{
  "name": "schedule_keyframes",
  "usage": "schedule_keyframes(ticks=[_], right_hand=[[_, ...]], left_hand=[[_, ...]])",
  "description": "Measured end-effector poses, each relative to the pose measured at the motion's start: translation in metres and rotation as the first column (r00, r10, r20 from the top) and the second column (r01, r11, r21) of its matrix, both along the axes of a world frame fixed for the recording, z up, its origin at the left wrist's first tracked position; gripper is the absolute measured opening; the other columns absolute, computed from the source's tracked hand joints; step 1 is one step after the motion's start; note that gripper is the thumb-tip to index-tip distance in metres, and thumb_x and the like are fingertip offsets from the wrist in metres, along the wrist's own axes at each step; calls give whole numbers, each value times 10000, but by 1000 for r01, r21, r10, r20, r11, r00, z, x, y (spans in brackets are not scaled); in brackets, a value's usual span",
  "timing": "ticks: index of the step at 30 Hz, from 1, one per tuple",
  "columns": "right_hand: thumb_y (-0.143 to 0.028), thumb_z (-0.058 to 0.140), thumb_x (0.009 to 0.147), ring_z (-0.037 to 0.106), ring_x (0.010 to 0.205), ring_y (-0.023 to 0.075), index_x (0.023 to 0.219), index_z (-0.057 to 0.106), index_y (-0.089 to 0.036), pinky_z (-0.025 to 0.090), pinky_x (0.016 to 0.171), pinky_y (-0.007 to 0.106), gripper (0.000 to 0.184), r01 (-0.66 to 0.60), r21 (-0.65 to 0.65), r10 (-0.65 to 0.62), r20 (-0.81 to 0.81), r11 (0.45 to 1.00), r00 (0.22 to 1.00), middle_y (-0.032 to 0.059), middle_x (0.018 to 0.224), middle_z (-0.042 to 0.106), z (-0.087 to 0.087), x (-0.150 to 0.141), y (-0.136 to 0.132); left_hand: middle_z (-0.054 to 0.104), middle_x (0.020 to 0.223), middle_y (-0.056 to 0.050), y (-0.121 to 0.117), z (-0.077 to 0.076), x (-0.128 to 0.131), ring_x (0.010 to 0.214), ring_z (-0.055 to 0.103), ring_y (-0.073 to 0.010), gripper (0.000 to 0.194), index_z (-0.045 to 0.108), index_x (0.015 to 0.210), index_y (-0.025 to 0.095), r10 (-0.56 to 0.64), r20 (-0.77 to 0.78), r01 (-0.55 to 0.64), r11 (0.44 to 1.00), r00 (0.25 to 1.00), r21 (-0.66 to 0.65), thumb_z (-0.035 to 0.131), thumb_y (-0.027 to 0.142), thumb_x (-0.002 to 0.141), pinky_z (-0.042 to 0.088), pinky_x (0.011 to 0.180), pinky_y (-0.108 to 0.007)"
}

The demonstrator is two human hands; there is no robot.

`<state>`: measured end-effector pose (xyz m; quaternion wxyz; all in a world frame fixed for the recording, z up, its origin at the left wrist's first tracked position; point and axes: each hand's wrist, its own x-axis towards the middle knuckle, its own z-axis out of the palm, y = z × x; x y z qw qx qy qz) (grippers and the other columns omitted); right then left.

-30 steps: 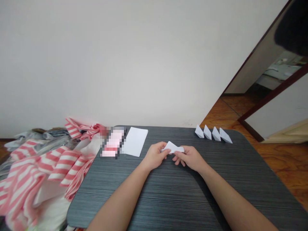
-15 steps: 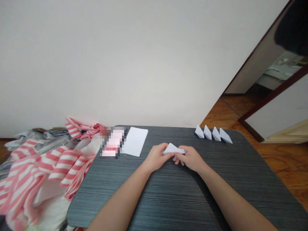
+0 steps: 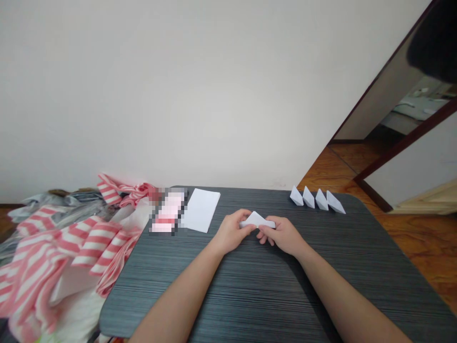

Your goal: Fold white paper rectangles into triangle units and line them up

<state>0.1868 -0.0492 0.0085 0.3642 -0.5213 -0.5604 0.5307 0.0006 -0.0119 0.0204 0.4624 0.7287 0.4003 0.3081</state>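
Barely shifted to the right since a second ago, the folded paper (image 3: 254, 218) is over the middle of the surface (image 3: 250, 290), toward its far edge. Striped cloth (image 3: 95, 244) lies heaped beyond the left edge. Near the far left corner is a blurred-out item (image 3: 168, 209), perhaps a phone, beside white sheets (image 3: 202, 210). The left hand (image 3: 230, 232) pinches the folded paper's left end, the right hand (image 3: 287, 235) its right end. Four pointed paper shapes (image 3: 322, 200) stand in a row near the far right corner.

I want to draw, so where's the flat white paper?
In the head view, the flat white paper lies back left on the dark table, between the pixelated patch and the left hand.
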Motion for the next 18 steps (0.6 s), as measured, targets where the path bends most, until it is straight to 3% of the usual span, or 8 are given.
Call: schedule_keyframes(ticks=[7,18], right_hand=[[-367,553,805,653,558,171,776,548,-145,375,376,205,223,30,4,-29,-62,1000,998,75,712,691,-4,3,2],[-376,580,788,649,537,174,774,543,-142,361,365,206,238,94,-44,-100,-162,995,982,72,681,687,-6,4,4]], left_hand=[[598,651,13,3,-4,-1,567,550,-103,177,588,897,172,21,15,-20,999,1000,-30,503,300,809,404,564,-209],[624,719,-15,6,-5,-3,564,546,-100,215,567,904,166,38,61,-34,998,997,-53,469,344,833,399,546,-210]])
